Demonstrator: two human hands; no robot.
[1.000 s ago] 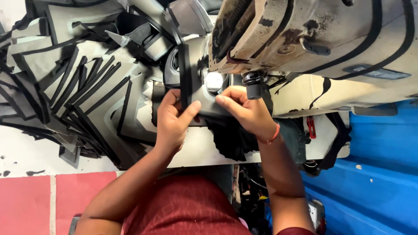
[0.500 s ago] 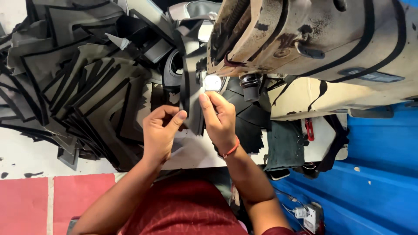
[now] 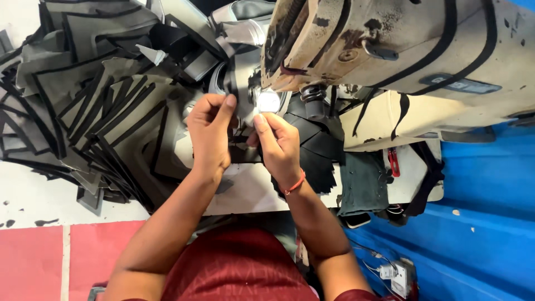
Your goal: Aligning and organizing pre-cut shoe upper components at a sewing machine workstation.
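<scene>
Positioning a grey fabric piece (image 3: pixel 241 120) under the sewing machine (image 3: pixel 390 61).
Left hand (image 3: pixel 209 134) and right hand (image 3: pixel 277 146) both pinch its edge; next it likely needs careful alignment beneath the needle.

The person wears a dark red short-sleeved shirt (image 3: pixel 234 267). Both forearms are bare. A thin red-orange thread band (image 3: pixel 296 183) circles the right wrist. The hands carry no gloves or rings that show.
</scene>
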